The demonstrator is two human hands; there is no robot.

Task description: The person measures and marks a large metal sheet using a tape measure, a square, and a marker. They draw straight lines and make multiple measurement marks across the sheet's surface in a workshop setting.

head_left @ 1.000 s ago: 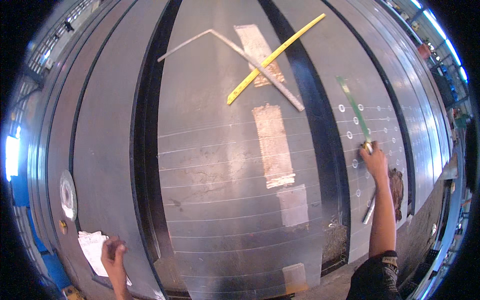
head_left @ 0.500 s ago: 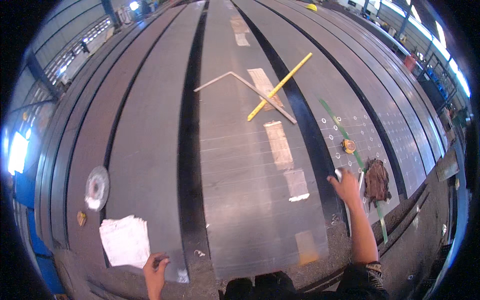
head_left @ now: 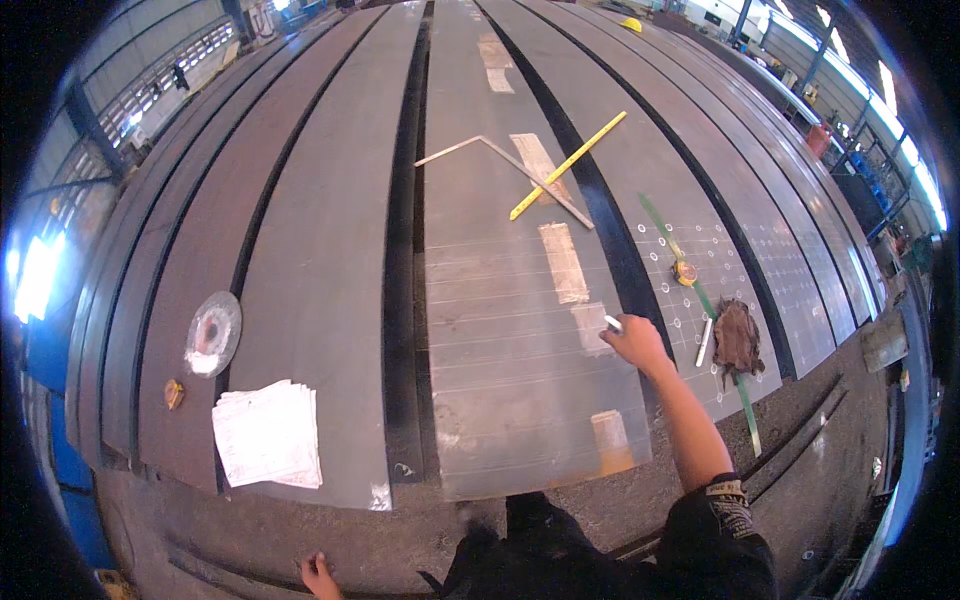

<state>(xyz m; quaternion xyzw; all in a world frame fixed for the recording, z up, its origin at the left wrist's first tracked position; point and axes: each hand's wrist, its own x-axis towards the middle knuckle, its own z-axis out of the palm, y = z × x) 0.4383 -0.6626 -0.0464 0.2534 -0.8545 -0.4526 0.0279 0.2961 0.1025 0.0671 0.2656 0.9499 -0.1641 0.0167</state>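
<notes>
My right hand (head_left: 638, 343) is closed around a short white stick (head_left: 613, 324), chalk or a marker, above the middle steel plate (head_left: 510, 375). The stick's end points left, near a pale tape patch (head_left: 590, 330). Thin scribed lines cross this plate. Low at the near edge, off the plates, hangs my left hand (head_left: 319, 577), small in view with its fingers loosely apart and nothing visible in them. To the right of my right hand, a white marker pen (head_left: 704, 342) lies beside a crumpled brown glove or rag (head_left: 737, 337) on a plate with rows of white circles.
A yellow ruler (head_left: 568, 166) crosses a thin folding bar (head_left: 535, 180) further back. A yellow tape measure (head_left: 684, 273) sits by a green strip (head_left: 706, 300). On the left lie papers (head_left: 267, 436), a round metal disc (head_left: 213, 335) and another small tape measure (head_left: 174, 394). Dark gaps separate the plates.
My right hand has moved left from near the marker pen onto the middle plate, with the white stick. My left hand has dropped away from the papers toward the lower edge.
</notes>
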